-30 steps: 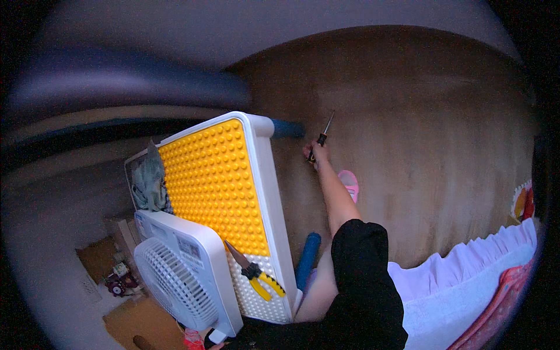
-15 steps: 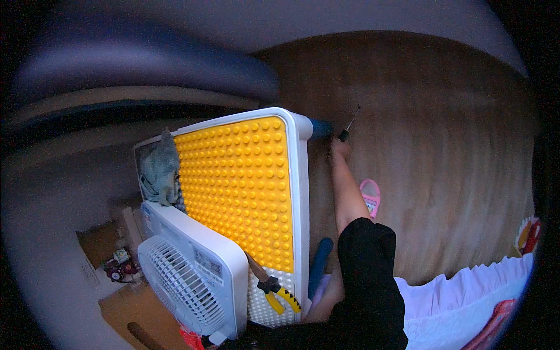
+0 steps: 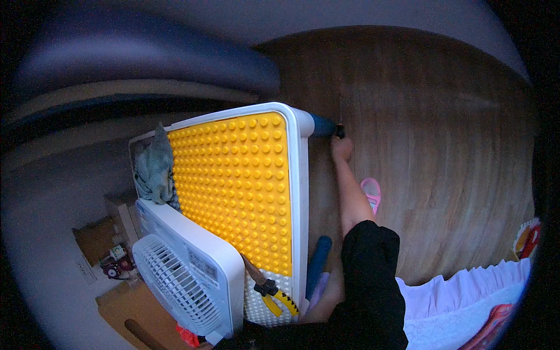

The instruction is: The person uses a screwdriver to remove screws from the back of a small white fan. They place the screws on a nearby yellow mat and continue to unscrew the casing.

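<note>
My right hand (image 3: 343, 149) reaches far out past the table's right edge, closed round the black handle of a screwdriver (image 3: 340, 130). Its thin shaft barely shows against the dark floor. Right beside the hand is the end of a blue table leg (image 3: 322, 125). The small table (image 3: 302, 192) has a white rim and a yellow studded top (image 3: 233, 186). Pliers with yellow-and-black handles (image 3: 271, 291) lie on the table's white studded part. My left hand is not visible; black cloth fills the lower edge.
A white box fan (image 3: 181, 280) leans over the table's near left. A grey-green cloth (image 3: 154, 169) lies at the far left corner. Another blue leg (image 3: 318, 265) shows below the rim. A pink slipper (image 3: 371, 194) rests on the wooden floor (image 3: 443, 163), with white ruffled bedding (image 3: 461, 291) at lower right.
The screwdriver has swung from slanting up and right to nearly straight ahead, its handle now closer to the blue leg's end. My view has shifted slightly.
</note>
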Demonstrator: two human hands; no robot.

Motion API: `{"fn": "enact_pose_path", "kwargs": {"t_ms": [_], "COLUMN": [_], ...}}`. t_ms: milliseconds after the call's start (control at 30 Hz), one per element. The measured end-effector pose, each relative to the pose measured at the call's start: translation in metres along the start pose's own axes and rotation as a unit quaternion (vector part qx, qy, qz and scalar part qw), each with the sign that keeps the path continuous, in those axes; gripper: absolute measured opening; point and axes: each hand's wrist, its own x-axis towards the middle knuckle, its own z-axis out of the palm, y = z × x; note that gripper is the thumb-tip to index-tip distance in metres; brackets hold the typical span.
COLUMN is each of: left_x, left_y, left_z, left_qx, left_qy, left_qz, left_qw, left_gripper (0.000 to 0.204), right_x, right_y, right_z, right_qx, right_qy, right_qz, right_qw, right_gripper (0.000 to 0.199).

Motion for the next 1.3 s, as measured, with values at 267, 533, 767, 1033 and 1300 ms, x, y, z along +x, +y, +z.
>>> {"fn": "enact_pose_path", "kwargs": {"t_ms": [267, 533, 767, 1033, 1300], "left_x": [-0.004, -0.025, -0.048, -0.143, -0.145], "left_y": [0.006, -0.004, 0.017, 0.036, -0.034], "left_z": [-0.013, -0.030, -0.102, -0.092, -0.013], "left_qx": [-0.018, -0.050, -0.016, 0.466, 0.261], "left_qy": [-0.002, 0.003, -0.066, -0.150, -0.274], "left_qz": [-0.009, -0.004, -0.020, 0.030, 0.496], "left_qw": [1.000, 0.999, 0.997, 0.872, 0.782], "left_gripper": [0.012, 0.011, 0.011, 0.012, 0.029], "right_x": [0.015, 0.001, 0.082, -0.232, -0.552], "right_y": [0.062, 0.000, 0.112, -0.039, -0.064], "right_z": [0.018, -0.002, -0.050, -0.350, -0.379], "right_qx": [0.079, -0.106, 0.149, 0.390, 0.159], "right_qy": [0.006, -0.053, 0.001, -0.330, -0.561], "right_qz": [-0.017, -0.034, -0.009, -0.067, -0.127], "right_qw": [0.997, 0.992, 0.989, 0.857, 0.803], "right_gripper": [0.036, 0.038, 0.023, 0.014, 0.019]}}
